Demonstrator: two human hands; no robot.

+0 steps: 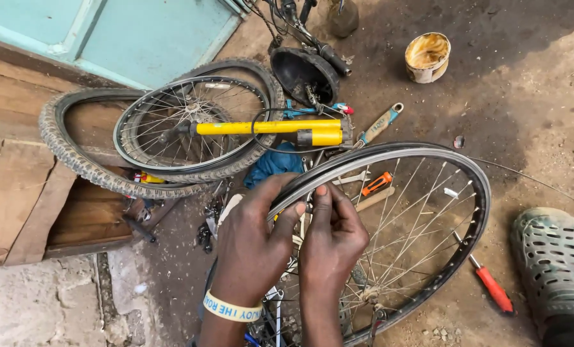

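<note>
Head view: both hands pinching at a bare bicycle rim

Far left, a loose tyre (75, 151) and spoked wheel (194, 122) lie on the ground, a yellow pump (268, 127) across them. Left hand (252, 241), yellow wristband (230, 308), fingers closed on the bare rim (428, 157) edge, centre frame. Right hand (332, 241) pinches a small part at the rim, unclear what. Red-handled screwdriver (492, 289) right. Risk, as I judge it: the tiny part could slip into the dirt, or the upright rim could roll.
</note>
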